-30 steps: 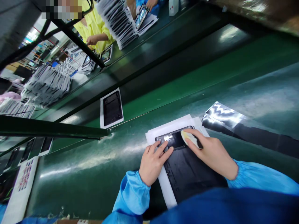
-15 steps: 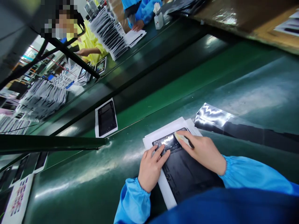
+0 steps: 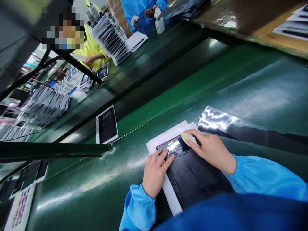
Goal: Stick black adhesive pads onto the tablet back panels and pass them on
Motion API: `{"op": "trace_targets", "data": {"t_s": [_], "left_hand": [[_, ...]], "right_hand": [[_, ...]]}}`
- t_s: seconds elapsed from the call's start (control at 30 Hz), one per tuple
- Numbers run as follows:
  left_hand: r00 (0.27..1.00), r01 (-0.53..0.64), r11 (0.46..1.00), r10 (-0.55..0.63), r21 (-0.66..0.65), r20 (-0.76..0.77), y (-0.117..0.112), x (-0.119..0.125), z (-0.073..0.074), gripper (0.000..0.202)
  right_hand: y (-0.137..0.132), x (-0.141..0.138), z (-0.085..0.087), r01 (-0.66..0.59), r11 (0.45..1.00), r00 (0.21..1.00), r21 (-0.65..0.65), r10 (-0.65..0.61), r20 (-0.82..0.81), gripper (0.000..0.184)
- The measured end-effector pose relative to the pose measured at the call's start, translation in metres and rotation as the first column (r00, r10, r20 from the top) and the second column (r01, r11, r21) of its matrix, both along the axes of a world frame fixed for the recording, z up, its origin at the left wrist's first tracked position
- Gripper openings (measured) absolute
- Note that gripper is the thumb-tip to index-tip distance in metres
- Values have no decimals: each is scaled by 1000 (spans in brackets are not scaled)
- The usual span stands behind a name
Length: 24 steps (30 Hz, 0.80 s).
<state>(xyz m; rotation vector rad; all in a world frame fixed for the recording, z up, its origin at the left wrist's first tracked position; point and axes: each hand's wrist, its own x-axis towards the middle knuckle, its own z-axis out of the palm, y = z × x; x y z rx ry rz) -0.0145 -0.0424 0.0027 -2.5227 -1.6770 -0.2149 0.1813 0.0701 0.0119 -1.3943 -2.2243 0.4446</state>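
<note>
A flat black panel (image 3: 196, 175), perhaps a tablet's back cover, lies on white foam sheets (image 3: 166, 133) on the green bench. A shiny strip (image 3: 175, 146) runs along its far end. My left hand (image 3: 156, 171) rests with fingers spread on the panel's far left corner. In my right hand (image 3: 211, 149), a folded white cloth or pad (image 3: 190, 139), yellowish at one side, is pinched between thumb and fingers. It touches the panel near its far right corner. My sleeve and body hide the panel's near end.
A glossy film sheet (image 3: 223, 123) lies right of the panel. Another panel on white foam (image 3: 108, 125) sits on the conveyor. A dark green metal bar (image 3: 53, 151) juts in from the left. Co-workers (image 3: 141, 16) stand across the line beside a tall stack of foam sheets (image 3: 110, 40).
My right hand has shifted slightly right with the cloth, toward the panel's far right corner. My left hand stays in place. Across the line, a co-worker has raised their hands from the bench.
</note>
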Motion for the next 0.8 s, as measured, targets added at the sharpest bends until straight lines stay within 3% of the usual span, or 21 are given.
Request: {"op": "trace_targets", "data": {"t_s": [0.23,0.33,0.4,0.47,0.57,0.7,0.8], "left_hand": [[1000,9,1000,-9,29,13,0,0,1,44],[1000,-7,999,7,54,3,4,4,2,40],[1000,-16,997,16,75,-7,10,13,2,35],[1000,7,996,-5,88,-16,19,27,0,33],[996,81,994,-79,76,-29,32,51,-2,34],[992,124,992,-124,31,3,47,61,-2,31],[997,20,998,-25,63,69,60,48,-3,24]], "right_hand": [[-5,6,-3,-37,999,999,-35,36,-22,27],[-2,17,-1,-10,986,986,-166,-18,-167,27],[1,24,1,61,950,922,-306,-171,-347,28],[4,29,2,154,884,784,-441,-381,-490,29],[6,32,-2,208,808,620,-551,-545,-565,29],[7,35,-11,176,809,612,-561,-536,-581,31],[8,36,-12,155,831,626,-534,-501,-598,30]]}}
